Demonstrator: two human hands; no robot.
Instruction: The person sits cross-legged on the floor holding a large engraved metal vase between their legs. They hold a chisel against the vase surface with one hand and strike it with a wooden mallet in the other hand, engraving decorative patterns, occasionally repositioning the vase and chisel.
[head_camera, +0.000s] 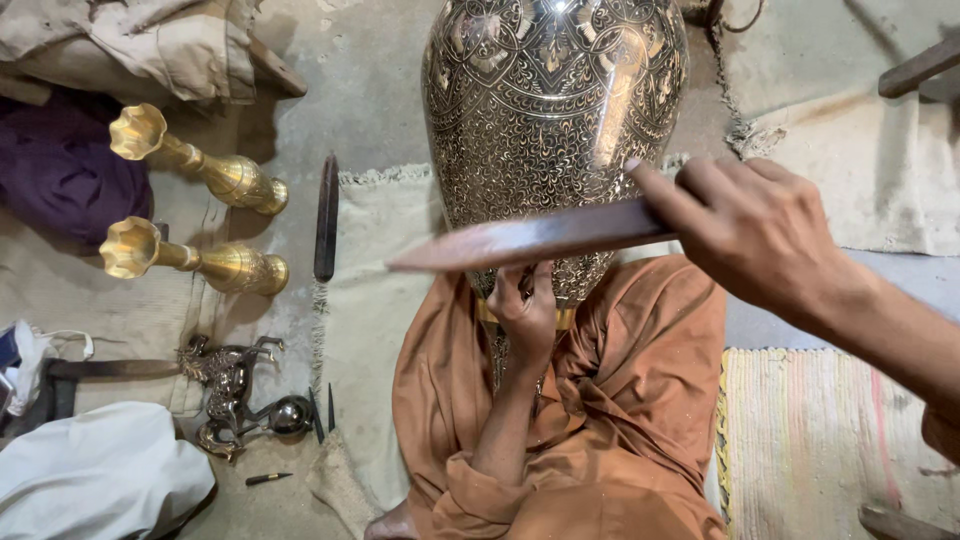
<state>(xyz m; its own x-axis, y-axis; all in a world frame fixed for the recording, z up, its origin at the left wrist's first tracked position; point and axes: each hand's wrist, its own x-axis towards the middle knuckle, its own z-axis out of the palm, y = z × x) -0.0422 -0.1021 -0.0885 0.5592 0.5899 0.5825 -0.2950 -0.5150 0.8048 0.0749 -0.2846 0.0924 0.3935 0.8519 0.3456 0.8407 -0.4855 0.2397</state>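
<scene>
A large engraved brass vase (555, 110) lies on my lap, its body toward the top of the view and its narrow end over my orange garment (620, 400). My left hand (527, 310) holds something small against the vase's lower part; the thing itself is hidden by the fingers. My right hand (745, 235) grips a long flat wooden mallet (520, 242) that reaches left across the vase, just above my left hand.
Two brass trumpet-shaped vases (195, 170) (190, 260) lie on the floor at the left. A second wooden stick (327, 215) lies beside them. A small metal horse figure (225, 385), chisels (320, 412) and cloth bundles (100, 475) sit at lower left. A striped rug (810, 430) lies right.
</scene>
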